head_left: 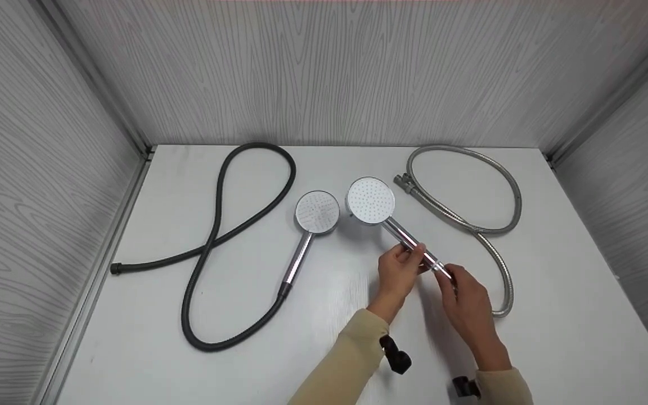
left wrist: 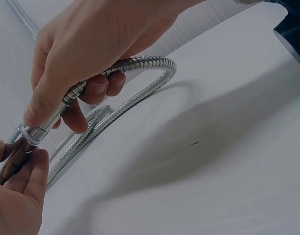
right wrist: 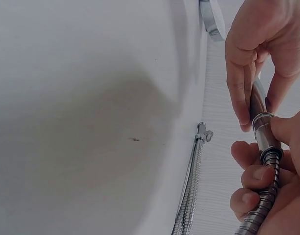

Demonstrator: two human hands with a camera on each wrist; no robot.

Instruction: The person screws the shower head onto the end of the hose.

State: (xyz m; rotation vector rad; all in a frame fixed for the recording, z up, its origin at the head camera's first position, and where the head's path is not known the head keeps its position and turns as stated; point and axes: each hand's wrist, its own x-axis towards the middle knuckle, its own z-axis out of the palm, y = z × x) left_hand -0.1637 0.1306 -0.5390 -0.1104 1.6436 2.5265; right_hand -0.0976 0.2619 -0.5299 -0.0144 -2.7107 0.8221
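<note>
A chrome hand shower (head_left: pixel 370 201) with a round white spray face is held above the right-centre of the table, its face up. My left hand (head_left: pixel 398 275) grips its handle (head_left: pixel 400 232) between thumb and fingers. Around the collar of a metal shower hose (head_left: pixel 504 270), at the handle's lower end, my right hand (head_left: pixel 470 306) curls its fingers. In the right wrist view the hose's end fitting (right wrist: pixel 266 139) meets the handle in line; whether it is threaded on cannot be told. The ribbed hose leaves below the right fingers (right wrist: pixel 258 177).
Left of the hands lies a second hand shower (head_left: pixel 317 212), joined to a black hose (head_left: pixel 219 197) looped over the white table (head_left: pixel 133 337). The metal hose's far end (head_left: pixel 404 183) rests near the back. Grey wood-grain panels (head_left: pixel 324 73) enclose the back and sides.
</note>
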